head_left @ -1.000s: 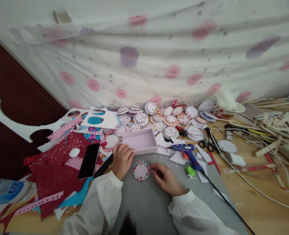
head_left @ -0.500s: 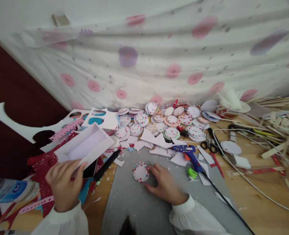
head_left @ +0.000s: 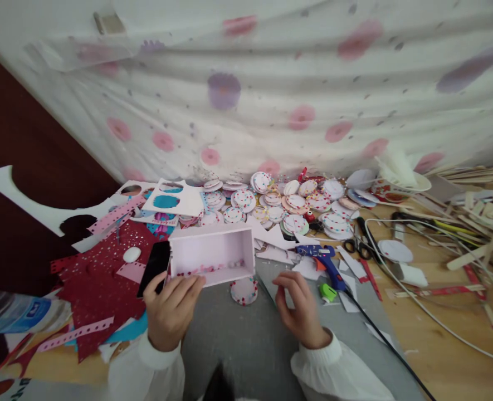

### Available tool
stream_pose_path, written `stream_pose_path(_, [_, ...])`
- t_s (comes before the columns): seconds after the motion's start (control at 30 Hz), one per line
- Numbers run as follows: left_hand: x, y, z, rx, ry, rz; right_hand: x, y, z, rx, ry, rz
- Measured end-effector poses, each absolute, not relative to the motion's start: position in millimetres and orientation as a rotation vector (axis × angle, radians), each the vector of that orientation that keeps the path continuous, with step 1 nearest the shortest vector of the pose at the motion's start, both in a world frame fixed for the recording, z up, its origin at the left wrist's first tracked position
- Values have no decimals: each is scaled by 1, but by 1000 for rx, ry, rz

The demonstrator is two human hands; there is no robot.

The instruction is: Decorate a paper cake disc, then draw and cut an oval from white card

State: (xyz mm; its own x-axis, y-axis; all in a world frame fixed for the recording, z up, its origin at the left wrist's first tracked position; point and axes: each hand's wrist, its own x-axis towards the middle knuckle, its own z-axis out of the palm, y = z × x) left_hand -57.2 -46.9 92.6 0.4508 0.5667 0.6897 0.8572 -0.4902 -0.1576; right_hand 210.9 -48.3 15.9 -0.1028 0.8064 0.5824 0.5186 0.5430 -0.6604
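Your left hand (head_left: 171, 312) grips the near rim of the pale pink box (head_left: 211, 255), held tilted above the grey mat (head_left: 246, 345), open side toward you. Your right hand (head_left: 299, 309) hovers at 3 o'clock of the box, fingers loosely curled, holding nothing. The dotted paper disc (head_left: 243, 291) lies on the mat between both hands.

Soft, even daylight, faint shadows, slight overall blur, strong wide-angle bending at the edges
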Motion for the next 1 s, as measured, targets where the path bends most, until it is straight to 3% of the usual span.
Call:
stream_pose_path(0.2, [-35,-50,91,-2304,-1158,-773,188,-49,66,-1126,-2240,308])
stream_pose_path(0.3, [-31,-56,86,-2346,-1123,-739,170,-35,74,-1429,-2467,364])
stream_pose_path(0.43, [-34,-65,81,-2387,-1108,-697,159,-18,72,-1389,-2680,477])
stream_pose_path(1.0, [-32,-71,88,-2463,-1116,-708,159,-16,67,-1420,-2444,733])
